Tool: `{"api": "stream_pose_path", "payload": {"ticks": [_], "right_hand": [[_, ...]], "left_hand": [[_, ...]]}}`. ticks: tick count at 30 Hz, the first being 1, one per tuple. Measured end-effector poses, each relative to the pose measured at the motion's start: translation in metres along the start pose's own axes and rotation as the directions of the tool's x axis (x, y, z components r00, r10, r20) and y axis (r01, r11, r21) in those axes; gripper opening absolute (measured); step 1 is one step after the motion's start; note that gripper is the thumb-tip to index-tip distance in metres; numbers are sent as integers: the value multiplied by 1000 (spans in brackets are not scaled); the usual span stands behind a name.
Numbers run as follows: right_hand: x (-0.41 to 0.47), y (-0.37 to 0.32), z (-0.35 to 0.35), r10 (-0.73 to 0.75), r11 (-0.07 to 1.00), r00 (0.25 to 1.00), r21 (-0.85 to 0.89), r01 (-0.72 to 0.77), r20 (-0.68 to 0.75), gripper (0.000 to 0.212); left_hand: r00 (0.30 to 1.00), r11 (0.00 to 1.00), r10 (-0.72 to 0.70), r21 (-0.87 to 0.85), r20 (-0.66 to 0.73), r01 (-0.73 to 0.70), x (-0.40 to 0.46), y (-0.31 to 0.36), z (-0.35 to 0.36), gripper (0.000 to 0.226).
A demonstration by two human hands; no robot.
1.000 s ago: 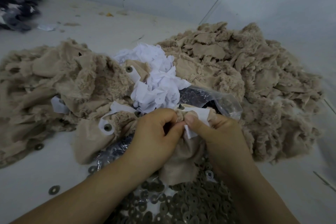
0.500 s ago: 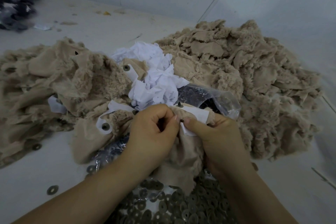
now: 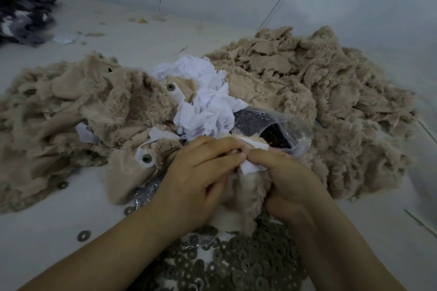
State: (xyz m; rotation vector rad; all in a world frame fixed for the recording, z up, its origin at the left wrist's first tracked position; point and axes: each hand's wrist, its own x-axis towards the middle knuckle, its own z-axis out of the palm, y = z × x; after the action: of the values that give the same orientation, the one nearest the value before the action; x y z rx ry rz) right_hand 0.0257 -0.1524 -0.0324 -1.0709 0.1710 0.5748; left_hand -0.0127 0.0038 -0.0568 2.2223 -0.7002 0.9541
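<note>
Plush piece and its white strip were pinched tight in my left grip and right grip, so a hard tug could have torn the strip.

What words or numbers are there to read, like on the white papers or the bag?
No words or numbers can be read anywhere.
White paper scraps: only tiny dark specks, too small to read.
White strip pinched by the right hand: blank.
Beige furry piece in the left hand: no label.
Clear plastic bag: no print shows.
</note>
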Motion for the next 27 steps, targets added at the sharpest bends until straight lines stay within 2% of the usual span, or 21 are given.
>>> {"api": "stream_pose_path", "payload": {"ticks": [2,4,7,9,10,11,12,13,14,15,16,19,25,27], "right_hand": [[-3,2,3,62,998,998,15,-62,3,55],[-8,6,6,56,998,998,5,-57,21,55],[-20,10,6,-59,996,998,-72,60,22,47],[-29,6,1,-200,942,980,-277,189,-11,32],[-33,3,-5,-295,856,955,-456,246,-39,19],[-37,-1,-14,-399,714,914,-650,259,-75,13],[-40,-7,-25,-510,524,853,-826,209,-107,18],[-44,-12,-37,-597,296,795,-950,95,-107,24],[-49,-16,-48,-623,87,778,-996,-38,-84,26],[-54,-18,-56,-593,-50,801,-988,-146,-88,25],[-58,-18,-63,-527,-114,841,-971,-211,-121,22],[-64,-6,-72,-365,-148,903,-943,-298,-228,13],[-55,14,-61,-377,-107,896,-951,-292,-233,14],[-53,11,-57,-363,-138,903,-945,-298,-231,9]], "left_hand": [[1000,1000,2,14,-16,-2,-2,2,-1,21],[999,999,-6,34,-36,7,-4,4,-3,20],[999,998,16,61,-48,-13,-9,6,-5,22],[998,996,58,65,-41,-55,-12,7,-8,27],[997,995,74,67,-36,-72,-13,7,-9,27],[996,994,88,71,-26,-86,-15,6,-10,26],[995,992,102,76,-14,-101,-17,5,-9,24],[993,990,120,76,1,-119,-19,4,-9,23],[990,988,139,70,17,-140,-21,4,-7,24],[987,985,159,59,39,-161,-23,4,-6,25],[981,982,179,42,72,-182,-26,4,-4,26],[962,978,205,-13,182,-206,-33,3,3,21],[947,973,228,-80,227,-215,-34,4,3,24],[942,975,219,-96,254,-201,-35,3,1,25]]}}
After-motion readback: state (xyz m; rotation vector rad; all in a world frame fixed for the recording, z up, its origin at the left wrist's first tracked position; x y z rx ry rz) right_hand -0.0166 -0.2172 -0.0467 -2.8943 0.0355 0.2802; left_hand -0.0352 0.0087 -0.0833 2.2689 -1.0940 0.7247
